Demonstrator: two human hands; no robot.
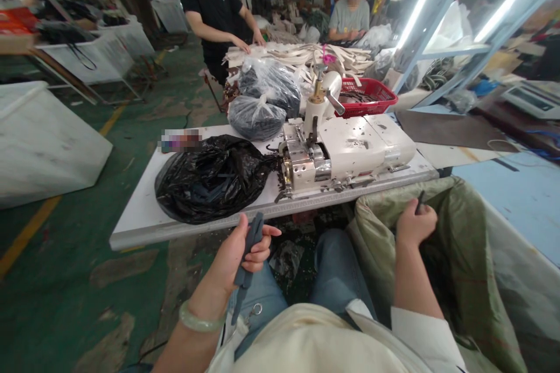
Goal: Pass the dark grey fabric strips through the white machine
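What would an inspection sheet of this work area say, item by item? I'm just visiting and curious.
Surface: white-topped table, dark flecks scattered on it.
Job's things: dark strip in the left hand; smaller dark piece in the right hand; cream-coloured machine on the table.
Clutter: black plastic bag, two clear bags of dark pieces, red plastic basket, pile of cream straps.
Hands: left hand grips the strip; right hand pinches its piece above a green woven sack.
Cables: thin dark cable on the floor.
Surroundings: worn green floor, white bins, two co-workers beyond the table.
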